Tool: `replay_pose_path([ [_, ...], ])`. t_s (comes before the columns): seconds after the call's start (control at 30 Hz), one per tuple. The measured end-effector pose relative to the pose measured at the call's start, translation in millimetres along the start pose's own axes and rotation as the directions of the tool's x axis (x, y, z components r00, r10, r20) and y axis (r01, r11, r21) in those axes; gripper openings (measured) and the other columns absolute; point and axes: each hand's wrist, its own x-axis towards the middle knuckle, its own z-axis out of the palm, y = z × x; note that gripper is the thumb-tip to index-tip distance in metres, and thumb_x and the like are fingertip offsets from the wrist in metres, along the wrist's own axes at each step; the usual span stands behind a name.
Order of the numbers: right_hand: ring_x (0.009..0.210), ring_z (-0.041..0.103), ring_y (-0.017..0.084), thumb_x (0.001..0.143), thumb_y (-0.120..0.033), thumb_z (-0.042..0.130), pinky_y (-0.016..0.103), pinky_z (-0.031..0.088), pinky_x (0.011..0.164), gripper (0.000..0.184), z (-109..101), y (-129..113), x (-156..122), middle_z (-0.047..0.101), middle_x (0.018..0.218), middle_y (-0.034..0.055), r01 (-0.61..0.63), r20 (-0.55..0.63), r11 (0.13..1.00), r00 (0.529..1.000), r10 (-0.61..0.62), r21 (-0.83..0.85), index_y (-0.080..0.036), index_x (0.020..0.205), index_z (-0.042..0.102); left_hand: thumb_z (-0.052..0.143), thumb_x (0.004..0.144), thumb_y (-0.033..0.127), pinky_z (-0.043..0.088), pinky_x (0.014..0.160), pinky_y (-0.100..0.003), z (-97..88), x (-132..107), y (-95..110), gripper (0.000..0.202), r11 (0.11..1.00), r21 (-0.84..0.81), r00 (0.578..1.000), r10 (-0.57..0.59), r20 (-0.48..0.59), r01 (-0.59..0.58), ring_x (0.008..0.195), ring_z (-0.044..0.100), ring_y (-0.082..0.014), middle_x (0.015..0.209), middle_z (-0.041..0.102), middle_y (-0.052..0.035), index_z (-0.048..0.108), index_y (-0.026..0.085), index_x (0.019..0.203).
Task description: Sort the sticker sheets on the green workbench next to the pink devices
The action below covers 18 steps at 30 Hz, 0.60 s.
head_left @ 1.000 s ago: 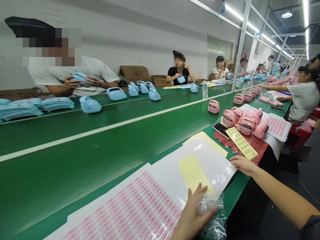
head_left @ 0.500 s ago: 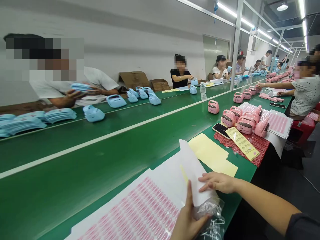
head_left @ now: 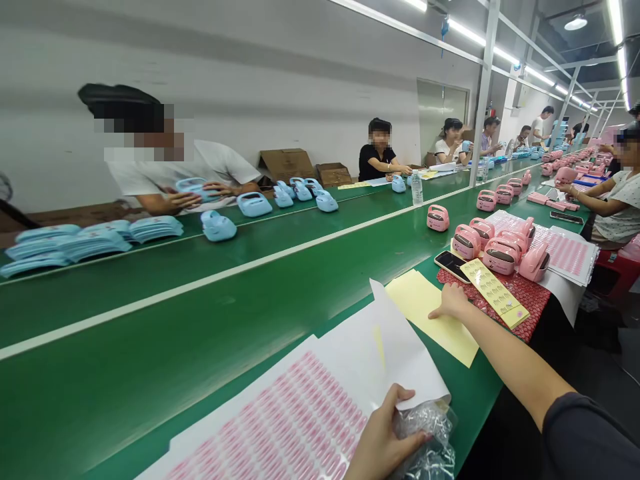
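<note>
On the desk (head_left: 150, 347) the pink sticker sheet (head_left: 280, 427) lay flat. The left hand (head_left: 383, 443) pinched the lifted white sheet (head_left: 400, 360) over a crumpled clear bag (head_left: 431, 437). A loose pinch could drop the sheet onto the stickers. The right hand (head_left: 453, 303), fingers (head_left: 439, 311) flat and gripping nothing, pressed the yellow paper (head_left: 415, 300), which might slide.

At your two o'clock, a cluster of pink devices (head_left: 495, 250) sits on the green tabletop (head_left: 150, 320) beside a phone (head_left: 453, 265). Toward eleven o'clock, blue devices (head_left: 300, 193) lie across the white line, with a water bottle (head_left: 417, 188) at one o'clock.
</note>
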Motion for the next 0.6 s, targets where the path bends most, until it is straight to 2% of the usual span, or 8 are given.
replay_pose_path([
  [0.1, 0.115, 0.041, 0.034, 0.043, -0.041, 0.080, 0.042, 0.037, 0.091, 0.099, -0.4, -0.5, 5.4, 0.043, 0.122, 0.0241, -0.035, 0.043, 0.998, 0.998, 0.037, -0.050, -0.004, 0.124, 0.036, 0.064, 0.057, 0.035, 0.042, 0.073, -0.026, 0.4, -0.7, 3.2, 0.041, 0.999, 0.022, 0.999, -0.026, 0.020, 0.025, 0.081, 0.056, -0.0208, 0.091, 0.061, -0.0019, 0.046, 0.019, 0.091],
  [0.3, 0.124, 0.027, 0.038, 0.041, -0.047, 0.079, 0.046, 0.033, 0.094, 0.102, -3.1, -0.7, 12.6, 0.033, 0.130, 0.0260, -0.079, 0.023, 0.986, 0.996, 0.083, -0.145, -0.004, 0.124, 0.039, 0.062, 0.057, 0.031, 0.039, 0.072, -0.025, 0.5, 0.0, 10.7, 0.040, 0.999, 0.012, 0.998, -0.041, 0.043, 0.041, 0.080, 0.053, -0.0189, 0.094, 0.058, -0.0020, 0.044, 0.019, 0.091],
  [0.47, 0.121, 0.033, 0.039, 0.037, -0.047, 0.080, 0.044, 0.037, 0.091, 0.101, -2.7, -2.8, 21.7, 0.035, 0.128, 0.0286, -0.064, 0.057, 0.984, 0.996, 0.074, -0.169, -0.001, 0.120, 0.045, 0.062, 0.056, 0.031, 0.037, 0.073, -0.026, 1.1, 0.8, 15.4, 0.041, 0.998, 0.000, 0.997, -0.058, 0.058, 0.058, 0.083, 0.052, -0.0200, 0.096, 0.057, -0.0040, 0.042, 0.019, 0.090],
  [0.6, 0.115, 0.043, 0.034, 0.039, -0.045, 0.081, 0.038, 0.040, 0.090, 0.096, -3.0, -4.3, 20.6, 0.046, 0.121, 0.0237, -0.041, 0.082, 0.987, 0.995, 0.054, -0.153, -0.004, 0.119, 0.046, 0.062, 0.056, 0.031, 0.037, 0.075, -0.027, 2.6, 0.1, 14.6, 0.041, 0.999, -0.012, 0.999, -0.034, 0.036, 0.035, 0.085, 0.052, -0.0213, 0.098, 0.057, -0.0046, 0.042, 0.020, 0.089],
])
